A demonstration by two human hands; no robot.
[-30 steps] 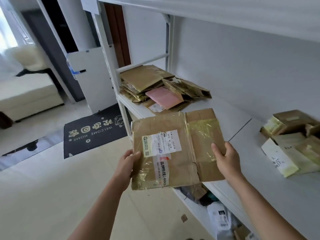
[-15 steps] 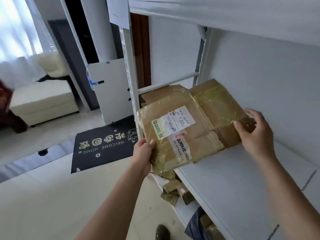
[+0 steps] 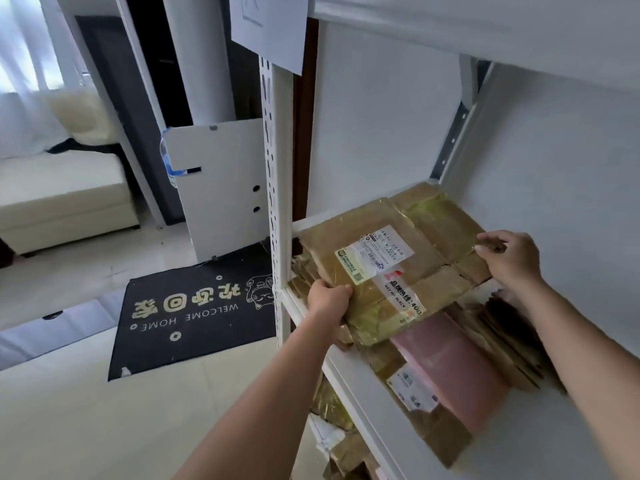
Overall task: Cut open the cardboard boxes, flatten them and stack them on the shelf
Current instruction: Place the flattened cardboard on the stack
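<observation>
Brown, tape-wrapped and flattened, the box (image 3: 394, 268) lies on top of the stack (image 3: 460, 368) at the left end of the shelf (image 3: 360, 386), its long axis running from near left to far right. The left hand (image 3: 327, 299) grips its near-left corner, thumb on top and fingers curled under. The right hand (image 3: 509, 258) pinches its far-right edge. Both hands thus sit at opposite ends of the long axis, the left one nearer the person. The box's left edge is close beside the upright post (image 3: 277, 202), and its far end nears the back wall (image 3: 554, 168), so little room is left to slide it further in. It overhangs a pink piece (image 3: 450, 365) lower in the stack. Letting go looks like all that remains for this one.
</observation>
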